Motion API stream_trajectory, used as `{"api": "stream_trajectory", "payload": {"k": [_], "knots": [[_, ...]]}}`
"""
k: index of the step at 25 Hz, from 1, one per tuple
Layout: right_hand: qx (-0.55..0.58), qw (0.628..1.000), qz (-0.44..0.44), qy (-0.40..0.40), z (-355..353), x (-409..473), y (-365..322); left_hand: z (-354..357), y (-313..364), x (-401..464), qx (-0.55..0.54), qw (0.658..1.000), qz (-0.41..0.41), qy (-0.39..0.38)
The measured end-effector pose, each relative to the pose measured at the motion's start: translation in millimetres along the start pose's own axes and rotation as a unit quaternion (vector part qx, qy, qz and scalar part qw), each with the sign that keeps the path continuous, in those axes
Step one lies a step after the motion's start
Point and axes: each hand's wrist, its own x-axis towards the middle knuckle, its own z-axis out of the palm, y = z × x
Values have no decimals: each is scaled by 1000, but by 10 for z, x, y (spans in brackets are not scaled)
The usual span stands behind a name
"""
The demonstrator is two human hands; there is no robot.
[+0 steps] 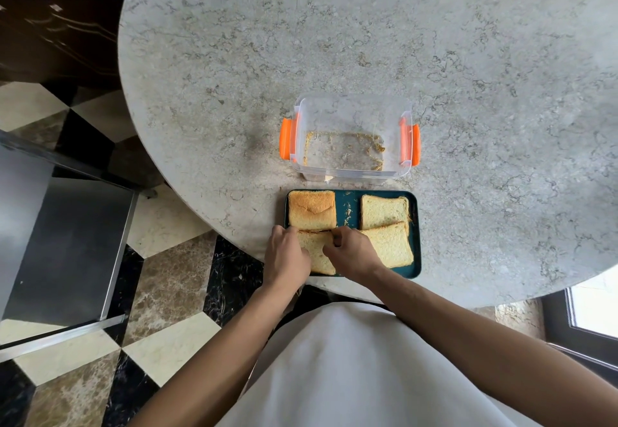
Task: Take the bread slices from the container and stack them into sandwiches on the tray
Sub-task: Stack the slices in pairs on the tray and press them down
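A dark teal tray (pixel 348 202) lies at the near edge of the round stone table. On it are a browned bread stack (pixel 312 209) at the far left, a pale stack (pixel 383 210) at the far right and another pale stack (pixel 391 245) at the near right. A fourth bread slice (pixel 317 252) sits at the near left. My left hand (pixel 287 256) grips its left side and my right hand (pixel 351 252) pinches its right side. The clear container (pixel 351 125) with orange clips stands just beyond the tray and holds only crumbs.
The grey stone table (pixel 468 92) stretches far and right of the tray. Crumbs lie on the tray's middle strip. A dark metal chair or stand (pixel 67 242) stands on the checkered floor at the left. My white shirt fills the bottom of the view.
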Motion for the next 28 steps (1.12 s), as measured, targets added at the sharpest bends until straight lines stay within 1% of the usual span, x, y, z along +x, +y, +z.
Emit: {"api": "stream_trajectory", "payload": {"k": [3,6,8,11,14,17,19,23,28], "knots": [[15,999,-29,30,-98,-47,52,25,65,44,-27,999,20,-2],[37,993,-63,91,-295,-83,167,83,229,152,-79,996,32,-37],[44,988,-50,141,-437,-77,257,127,339,248,-110,992,25,-65],[29,978,12,204,-624,-73,474,227,586,365,-163,979,10,-125],[27,976,63,207,-690,-99,649,320,784,457,-176,971,-2,-161],[25,976,96,193,-671,-143,738,385,887,473,-170,971,-18,-166],[26,978,102,183,-644,-148,757,410,900,467,-145,976,-19,-160],[49,978,102,176,-650,-132,778,424,941,441,-138,978,-30,-155],[83,973,95,196,-649,-154,794,441,1030,428,-170,972,-49,-155]]}}
